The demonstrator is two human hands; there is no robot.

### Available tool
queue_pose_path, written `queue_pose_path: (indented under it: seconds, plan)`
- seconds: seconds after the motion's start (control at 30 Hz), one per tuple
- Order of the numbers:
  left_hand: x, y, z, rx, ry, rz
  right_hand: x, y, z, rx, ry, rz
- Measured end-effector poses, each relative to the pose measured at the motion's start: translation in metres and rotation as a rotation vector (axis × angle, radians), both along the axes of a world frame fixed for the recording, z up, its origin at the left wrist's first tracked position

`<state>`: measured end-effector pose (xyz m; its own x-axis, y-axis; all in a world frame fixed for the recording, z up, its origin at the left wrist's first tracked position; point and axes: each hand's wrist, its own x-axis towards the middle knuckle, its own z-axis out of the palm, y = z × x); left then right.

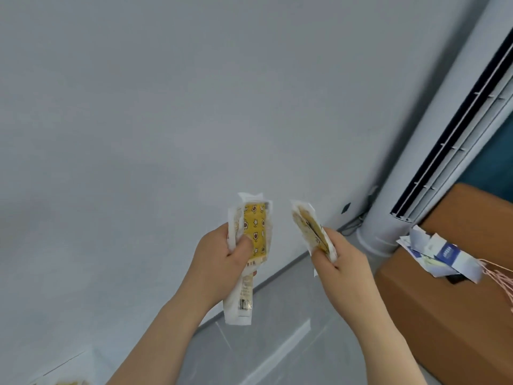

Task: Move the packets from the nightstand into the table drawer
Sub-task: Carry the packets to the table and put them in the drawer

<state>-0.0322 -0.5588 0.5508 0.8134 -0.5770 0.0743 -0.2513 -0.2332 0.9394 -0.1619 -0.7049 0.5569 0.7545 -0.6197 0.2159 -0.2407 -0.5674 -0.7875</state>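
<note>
My left hand (pixel 222 262) grips a bunch of packets (pixel 254 226), white with a yellow star-patterned face, held upright in front of a plain grey wall. My right hand (pixel 341 259) grips another small bunch of packets (pixel 308 220), seen edge-on and tilted to the left. The two hands are apart, at about the same height. A white corner with something yellowish on it (pixel 63 376) shows at the bottom left edge. I cannot tell whether it is the nightstand. No table drawer is in view.
A brown cardboard box (pixel 444 309) stands on the grey floor at the right, with blue-and-white paper pieces (pixel 444 257) and pink strings on it. A tall white standing air conditioner (pixel 433 151) rises in the right corner. Tiled floor (pixel 277 343) lies below my arms.
</note>
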Motion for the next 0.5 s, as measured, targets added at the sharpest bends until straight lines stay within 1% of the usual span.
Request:
queue_pose_path:
  seconds: [0.23,0.5]
  plan:
    - [-0.045,-0.104,0.004,0.026,-0.043,-0.227,-0.065,-0.075,0.004,0.016,-0.011,-0.193]
    - [-0.057,-0.229,0.006,0.027,-0.152,-0.488,-0.104,-0.16,0.002,-0.024,-0.006,-0.433]
